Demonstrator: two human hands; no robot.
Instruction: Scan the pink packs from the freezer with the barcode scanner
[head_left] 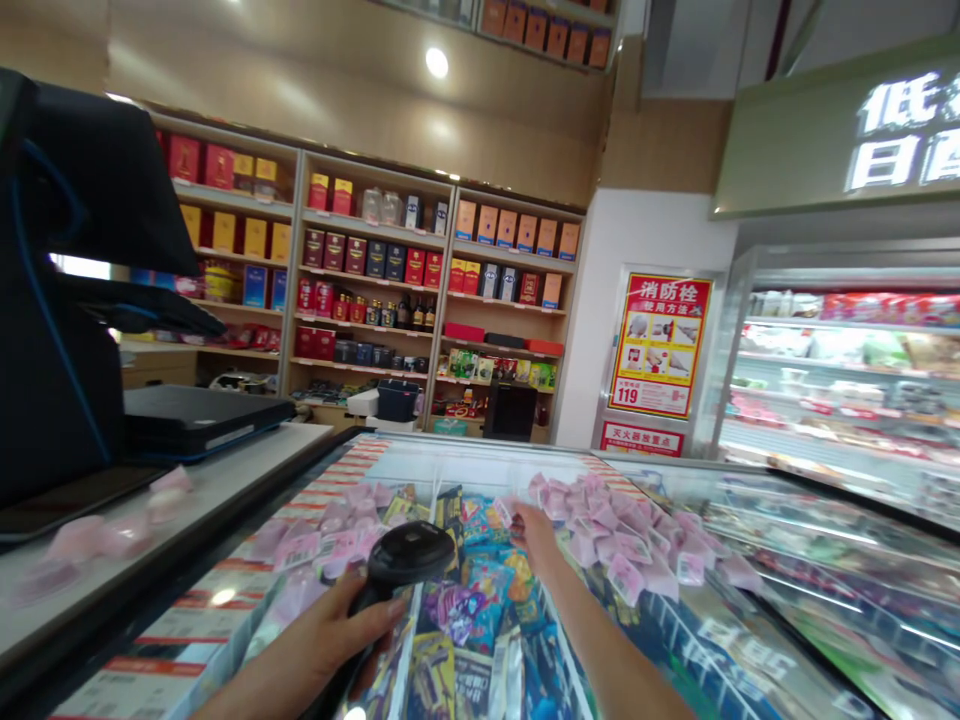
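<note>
My left hand (337, 635) is wrapped around the handle of a black handheld barcode scanner (411, 553), its head tilted over the glass-topped freezer. Farther forward, my right hand (532, 532) has its fingers curled at a small pink package (504, 510) with a pale label; the fingertips are partly hidden. To the right of that hand lies a heap of similar pink packages (600, 510) on the glass. A second group of pink packages (345, 530) sits left of the scanner. Below the glass show colourful bagged frozen goods (487, 590).
A checkout machine (67, 280) with a dark screen stands on a white counter (255, 455) at the left, several pink packages (127, 535) beside it. Shelves of boxed goods (367, 270) line the back wall. A lit refrigerated display (847, 370) is at the right.
</note>
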